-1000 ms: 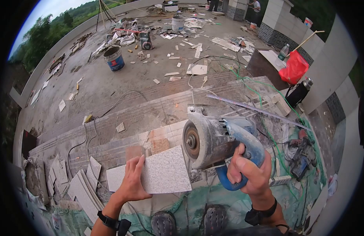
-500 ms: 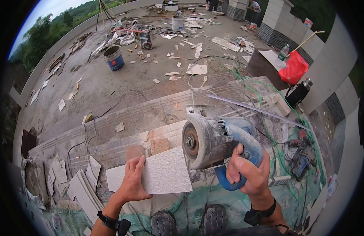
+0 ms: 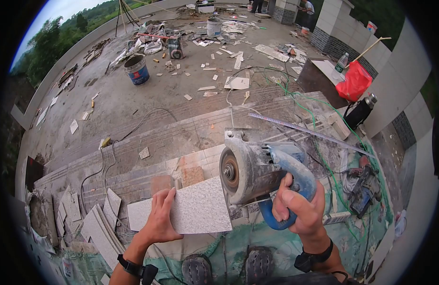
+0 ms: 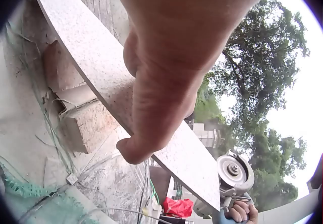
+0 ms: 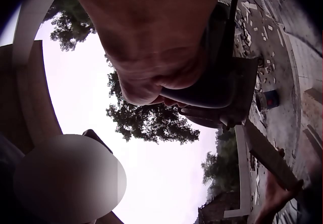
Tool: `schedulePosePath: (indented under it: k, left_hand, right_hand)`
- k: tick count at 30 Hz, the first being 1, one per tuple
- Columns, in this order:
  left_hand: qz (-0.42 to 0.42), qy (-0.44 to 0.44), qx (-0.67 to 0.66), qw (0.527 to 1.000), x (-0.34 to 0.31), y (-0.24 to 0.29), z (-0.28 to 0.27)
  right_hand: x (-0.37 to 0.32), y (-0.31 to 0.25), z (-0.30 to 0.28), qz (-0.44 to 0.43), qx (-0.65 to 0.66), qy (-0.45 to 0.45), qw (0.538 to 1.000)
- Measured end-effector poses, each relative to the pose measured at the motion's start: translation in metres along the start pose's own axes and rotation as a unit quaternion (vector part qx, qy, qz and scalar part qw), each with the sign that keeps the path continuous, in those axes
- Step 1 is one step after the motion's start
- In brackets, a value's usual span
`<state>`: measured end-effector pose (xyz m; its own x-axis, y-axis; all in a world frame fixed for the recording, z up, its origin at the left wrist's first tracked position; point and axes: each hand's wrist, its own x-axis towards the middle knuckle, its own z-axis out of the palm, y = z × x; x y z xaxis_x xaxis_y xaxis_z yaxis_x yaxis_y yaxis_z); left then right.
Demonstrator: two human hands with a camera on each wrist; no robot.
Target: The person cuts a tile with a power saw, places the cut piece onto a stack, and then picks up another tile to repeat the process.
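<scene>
A speckled white tile (image 3: 202,206) is gripped at its near edge by my left hand (image 3: 158,217), with the fingers over its top face and the thumb at the near edge. In the left wrist view the tile (image 4: 93,47) stretches out past the left hand on both sides. My right hand (image 3: 302,209) grips the blue loop handle (image 3: 305,178) of a dusty handheld circular saw (image 3: 255,166). The saw's round disc (image 3: 230,172) faces left, right at the tile's right-hand edge. In the right wrist view, the right hand and the dark saw body hide much of the saw.
Blocks (image 3: 193,175) lie just beyond the tile, on the steps. Cut tile strips (image 3: 103,228) lean at the left. A second power tool (image 3: 364,190) lies at the right, near green cords and a long measuring strip (image 3: 309,133). A bucket (image 3: 137,71) stands farther out among scattered tile pieces.
</scene>
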<state>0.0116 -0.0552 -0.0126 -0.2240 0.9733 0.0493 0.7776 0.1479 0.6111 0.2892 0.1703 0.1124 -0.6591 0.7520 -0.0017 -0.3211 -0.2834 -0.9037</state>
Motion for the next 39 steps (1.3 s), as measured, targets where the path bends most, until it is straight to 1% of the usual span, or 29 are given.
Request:
schedulePosePath:
  k: [13,18,29,39]
  left_hand:
    - [-0.001,-0.003,-0.013,1.0,0.001,0.0,0.004]
    - [0.003,0.002,-0.013,1.0,0.001,-0.001,0.007]
    - [-0.004,-0.007,0.005,1.0,0.001,-0.003,0.01]
    - [-0.001,0.006,-0.001,1.0,0.002,-0.004,0.012]
  right_hand:
    - [0.001,0.005,-0.005,0.0,-0.018,0.007,1.0]
    - [0.001,0.002,-0.003,0.012,-0.001,0.019,1.0]
    - [0.0,0.004,-0.008,0.014,0.01,0.011,1.0]
    - [-0.001,0.005,-0.009,0.027,-0.004,0.012,1.0]
